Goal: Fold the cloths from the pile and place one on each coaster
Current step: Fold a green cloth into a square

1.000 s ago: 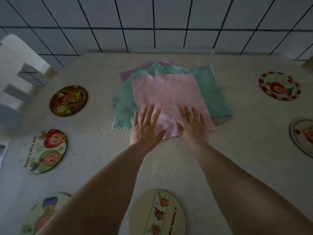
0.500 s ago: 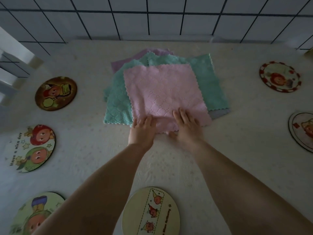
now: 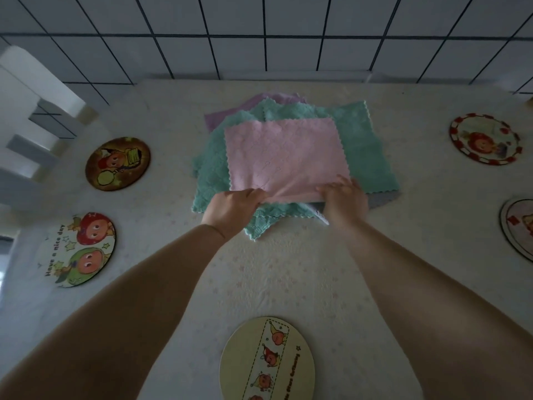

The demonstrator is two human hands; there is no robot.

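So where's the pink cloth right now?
In the head view, the pink cloth tops the pile at table centre, its near edge gripped by both hands, left and right.

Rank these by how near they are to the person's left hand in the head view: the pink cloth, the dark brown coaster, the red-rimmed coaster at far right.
1. Pink cloth: the left hand pinches its near edge, on top of the pile.
2. Dark brown coaster: apart, on the table to the left of the pile.
3. Red-rimmed coaster: far right, beyond the right hand.
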